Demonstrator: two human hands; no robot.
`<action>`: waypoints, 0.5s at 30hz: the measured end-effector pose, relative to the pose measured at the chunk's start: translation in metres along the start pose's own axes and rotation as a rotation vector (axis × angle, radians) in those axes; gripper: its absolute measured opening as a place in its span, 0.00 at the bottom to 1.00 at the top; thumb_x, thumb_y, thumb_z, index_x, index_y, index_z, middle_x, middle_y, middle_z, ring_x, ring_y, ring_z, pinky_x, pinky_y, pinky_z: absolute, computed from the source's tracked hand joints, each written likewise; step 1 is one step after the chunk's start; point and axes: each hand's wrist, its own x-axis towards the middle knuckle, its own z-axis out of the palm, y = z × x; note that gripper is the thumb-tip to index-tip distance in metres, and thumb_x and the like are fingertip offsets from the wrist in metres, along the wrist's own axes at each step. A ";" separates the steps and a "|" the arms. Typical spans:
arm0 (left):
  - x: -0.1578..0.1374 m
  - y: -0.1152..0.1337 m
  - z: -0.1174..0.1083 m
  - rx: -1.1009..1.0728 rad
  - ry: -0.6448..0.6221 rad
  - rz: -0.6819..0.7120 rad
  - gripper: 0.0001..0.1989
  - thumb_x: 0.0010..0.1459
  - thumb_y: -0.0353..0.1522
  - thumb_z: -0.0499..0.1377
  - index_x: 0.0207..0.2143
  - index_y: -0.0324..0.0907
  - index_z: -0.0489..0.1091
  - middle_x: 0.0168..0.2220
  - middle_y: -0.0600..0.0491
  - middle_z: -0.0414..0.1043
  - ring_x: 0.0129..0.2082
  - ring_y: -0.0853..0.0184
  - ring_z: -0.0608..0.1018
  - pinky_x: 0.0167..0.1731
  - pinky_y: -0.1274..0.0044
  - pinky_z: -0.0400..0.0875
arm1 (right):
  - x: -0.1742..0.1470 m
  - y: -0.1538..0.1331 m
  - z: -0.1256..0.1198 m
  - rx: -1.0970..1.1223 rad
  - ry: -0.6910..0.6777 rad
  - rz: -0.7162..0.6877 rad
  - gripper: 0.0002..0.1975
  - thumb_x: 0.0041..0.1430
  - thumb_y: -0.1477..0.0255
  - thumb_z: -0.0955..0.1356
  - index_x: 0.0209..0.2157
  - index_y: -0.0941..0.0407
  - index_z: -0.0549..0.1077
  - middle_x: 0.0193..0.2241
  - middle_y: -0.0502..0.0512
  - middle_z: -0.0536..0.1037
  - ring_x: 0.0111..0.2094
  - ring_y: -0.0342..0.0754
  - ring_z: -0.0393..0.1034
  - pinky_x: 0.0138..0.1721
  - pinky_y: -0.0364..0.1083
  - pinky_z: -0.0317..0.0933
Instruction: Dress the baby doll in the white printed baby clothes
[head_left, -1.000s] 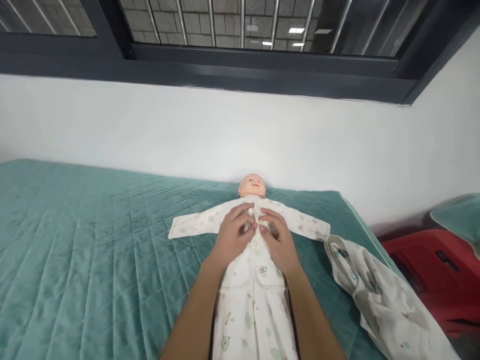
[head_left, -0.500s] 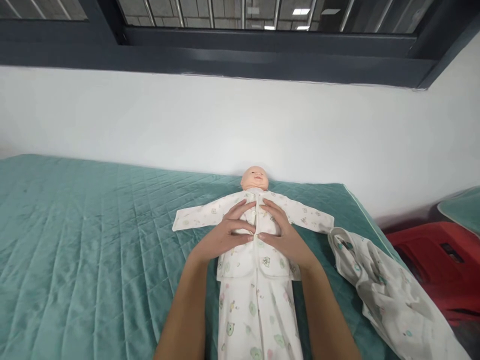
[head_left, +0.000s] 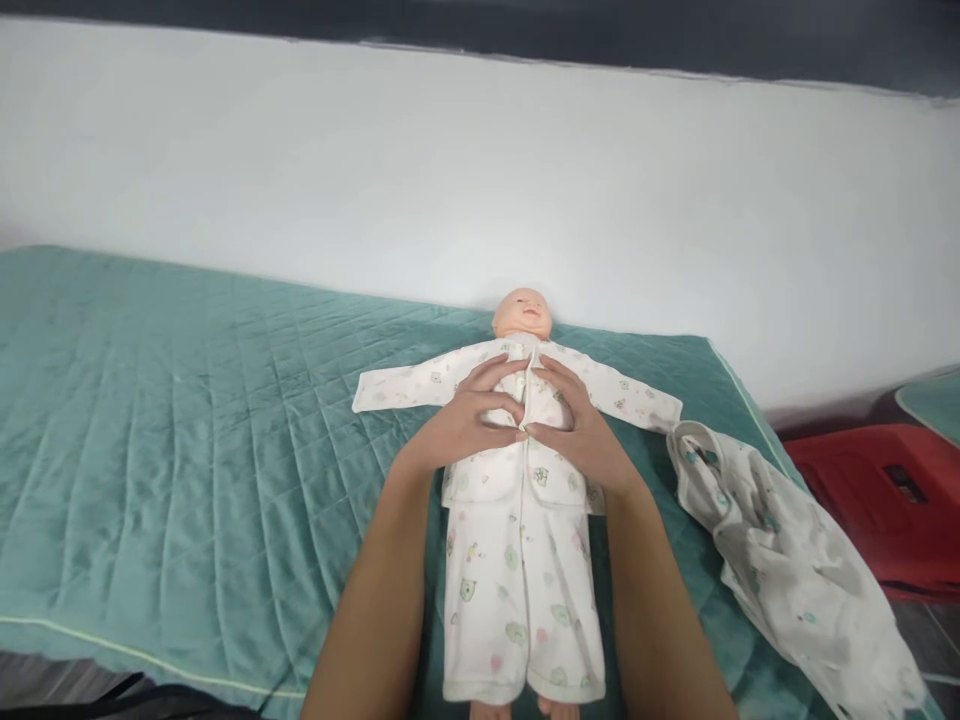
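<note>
A baby doll [head_left: 523, 313] lies on its back on a teal quilted bed cover [head_left: 187, 420], head toward the wall, arms spread. It wears a white printed shirt [head_left: 420, 385] and matching trousers [head_left: 517, 610]. My left hand [head_left: 469, 420] and my right hand [head_left: 574, 425] rest on the doll's chest, fingertips pinching the two front edges of the shirt together at the middle placket. Both sleeves lie flat to either side. The doll's feet peek out at the bottom edge.
A second crumpled white printed garment [head_left: 780, 570] lies on the bed's right edge. A red plastic stool [head_left: 877, 500] stands to the right of the bed. A white wall [head_left: 480, 170] runs behind; the bed's front edge is at the lower left.
My hands slid a little down the shirt front, fingertips drawing together at the placket. The camera tilted down, so the window left the view and the doll's trousers show in full.
</note>
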 end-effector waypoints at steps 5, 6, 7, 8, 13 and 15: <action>0.001 0.005 0.002 0.107 0.019 0.021 0.03 0.59 0.33 0.62 0.34 0.45 0.76 0.71 0.57 0.52 0.73 0.52 0.49 0.67 0.53 0.56 | 0.000 0.002 0.000 0.030 0.003 -0.057 0.28 0.63 0.61 0.70 0.63 0.44 0.63 0.70 0.52 0.54 0.72 0.51 0.44 0.71 0.57 0.44; 0.002 0.006 0.002 0.114 0.004 0.024 0.04 0.59 0.33 0.61 0.36 0.46 0.77 0.72 0.58 0.51 0.73 0.53 0.48 0.67 0.54 0.56 | 0.000 0.001 0.001 0.048 0.013 -0.054 0.27 0.63 0.60 0.70 0.62 0.45 0.64 0.70 0.53 0.55 0.72 0.51 0.45 0.71 0.57 0.44; 0.001 0.006 0.001 0.117 -0.014 0.030 0.07 0.60 0.32 0.61 0.39 0.47 0.78 0.73 0.58 0.49 0.74 0.54 0.47 0.68 0.54 0.55 | 0.001 0.000 0.002 0.077 0.032 -0.044 0.24 0.63 0.59 0.69 0.60 0.46 0.65 0.69 0.53 0.56 0.71 0.51 0.46 0.71 0.57 0.44; 0.001 0.006 0.000 0.120 -0.032 0.038 0.10 0.60 0.31 0.60 0.43 0.48 0.78 0.73 0.59 0.48 0.74 0.54 0.46 0.68 0.55 0.54 | 0.001 -0.003 0.004 0.110 0.056 -0.021 0.22 0.63 0.59 0.69 0.56 0.47 0.67 0.69 0.54 0.58 0.71 0.52 0.48 0.70 0.57 0.45; 0.002 0.000 -0.002 0.084 -0.028 0.050 0.08 0.59 0.34 0.63 0.42 0.47 0.77 0.72 0.56 0.51 0.74 0.55 0.46 0.69 0.56 0.53 | 0.002 -0.021 0.015 0.068 0.167 0.166 0.12 0.56 0.61 0.72 0.35 0.51 0.68 0.67 0.52 0.61 0.69 0.55 0.52 0.68 0.60 0.49; 0.003 -0.003 -0.001 0.045 -0.003 0.053 0.06 0.59 0.36 0.64 0.38 0.46 0.77 0.71 0.56 0.53 0.74 0.55 0.47 0.69 0.57 0.54 | 0.002 -0.026 0.019 -0.024 0.180 0.147 0.11 0.55 0.63 0.72 0.31 0.51 0.67 0.67 0.51 0.61 0.69 0.55 0.52 0.68 0.60 0.46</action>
